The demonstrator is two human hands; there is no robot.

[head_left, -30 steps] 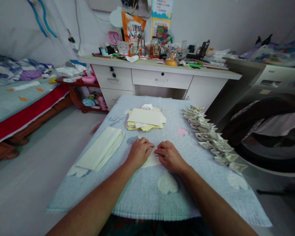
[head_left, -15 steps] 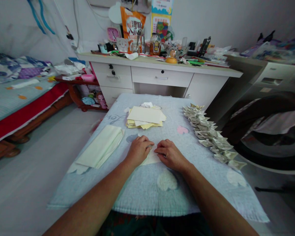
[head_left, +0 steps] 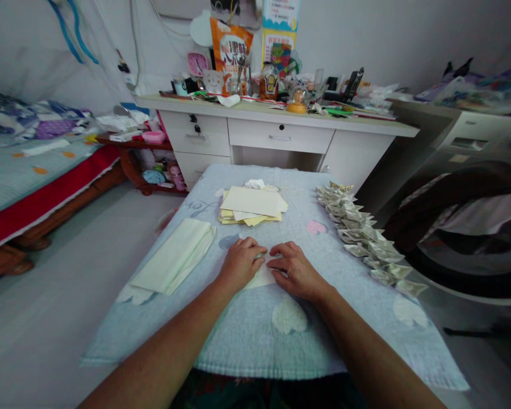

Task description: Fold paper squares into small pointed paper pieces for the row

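Observation:
A small pale sheet of paper (head_left: pixel 263 277) lies on the cloth-covered table between my hands, largely hidden by them. My left hand (head_left: pixel 242 263) is closed, thumb and forefinger pinching the upper part of the paper. Close by on the right, my right hand (head_left: pixel 294 269) has its fingers apart, the tips resting at or just over the paper's right side. Beyond my hands is a pile of cream and yellow paper sheets (head_left: pixel 252 202). Folded paper pieces with pointed ends (head_left: pixel 368 236) stand in rows on the right.
A folded stack of pale green paper (head_left: pixel 173 255) lies on the left of the blue patterned tablecloth (head_left: pixel 255 346). A crumpled white tissue (head_left: pixel 254 183) sits behind the paper pile. A cluttered white desk (head_left: pixel 276 136) stands beyond, with a washing machine (head_left: pixel 464 227) to the right.
The fingers of my right hand have spread and loosened from the paper. My left hand keeps its pinch in nearly the same place. The view has tipped slightly.

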